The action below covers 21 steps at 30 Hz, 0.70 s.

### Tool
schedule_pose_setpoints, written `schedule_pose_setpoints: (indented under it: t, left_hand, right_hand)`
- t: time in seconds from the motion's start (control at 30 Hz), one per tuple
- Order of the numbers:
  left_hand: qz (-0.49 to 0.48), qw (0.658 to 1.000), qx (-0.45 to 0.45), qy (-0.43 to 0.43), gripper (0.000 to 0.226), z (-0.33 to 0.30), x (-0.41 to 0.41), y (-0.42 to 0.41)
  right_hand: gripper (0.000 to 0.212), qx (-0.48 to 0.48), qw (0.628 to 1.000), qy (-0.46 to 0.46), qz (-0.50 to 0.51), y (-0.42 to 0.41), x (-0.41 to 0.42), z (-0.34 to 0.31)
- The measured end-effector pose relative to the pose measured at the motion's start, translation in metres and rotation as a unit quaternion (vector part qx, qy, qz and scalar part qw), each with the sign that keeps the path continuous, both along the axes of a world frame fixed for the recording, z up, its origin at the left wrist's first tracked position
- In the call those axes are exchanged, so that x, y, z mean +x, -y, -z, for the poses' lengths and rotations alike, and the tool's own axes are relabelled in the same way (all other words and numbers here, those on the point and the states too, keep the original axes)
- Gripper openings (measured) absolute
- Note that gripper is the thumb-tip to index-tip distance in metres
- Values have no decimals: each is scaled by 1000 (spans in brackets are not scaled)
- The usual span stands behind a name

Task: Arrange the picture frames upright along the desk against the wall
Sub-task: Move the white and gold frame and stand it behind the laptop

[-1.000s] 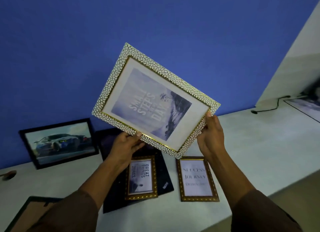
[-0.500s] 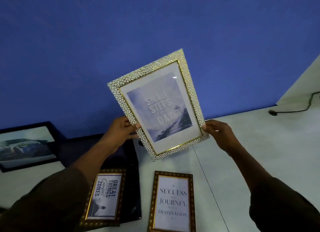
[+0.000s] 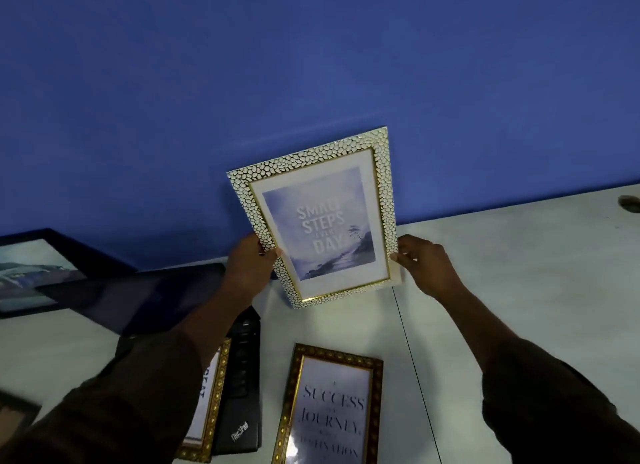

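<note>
White frame (image 3: pixel 320 221) now turned portrait and lowered near wall (image 3: pixel 311 65), bottom edge close over desk (image 3: pixel 519 273); left hand (image 3: pixel 251 266) and right hand (image 3: pixel 424 264) pinch its side edges; placement seems imminent; gold frame (image 3: pixel 329 404) lies flat, unplaced.

**Pebbled white and gold against deep blue**

The wall (image 3: pixel 311 65) is solid royal blue, the bench (image 3: pixel 519 290) pale grey-white. The pebbled frame (image 3: pixel 384 204) shows white cobblestone cells with gold lines and a gold inner edge, around a misty lavender print with white lettering. The gold-beaded frame (image 3: pixel 376 394) is dark brown with gold dots, dark lettering on white. The laptop (image 3: pixel 242 377) is black, the sleeves (image 3: pixel 554 411) dark brown.
</note>
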<state>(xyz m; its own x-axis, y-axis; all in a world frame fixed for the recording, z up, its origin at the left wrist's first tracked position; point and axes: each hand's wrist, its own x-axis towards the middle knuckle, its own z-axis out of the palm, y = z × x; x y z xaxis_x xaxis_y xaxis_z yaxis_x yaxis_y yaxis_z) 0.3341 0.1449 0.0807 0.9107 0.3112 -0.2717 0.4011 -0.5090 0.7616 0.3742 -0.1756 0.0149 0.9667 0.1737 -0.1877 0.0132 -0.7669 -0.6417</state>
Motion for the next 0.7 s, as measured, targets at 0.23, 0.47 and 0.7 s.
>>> schedule_pose_setpoints:
  t: [0.23,0.47,0.7]
  left_hand:
    - [-28,998,54,-17,22,22,19,3]
    - [-30,999,37,-8,28,27,35,5]
    - [-48,998,30,-28,29,26,37,12]
  right_hand:
    - [22,-3,1000,-16,15,-9,22,26]
    - [23,15,1000,-24,11,-8,30,37]
    - [30,31,997,-46,57,-11,25,35]
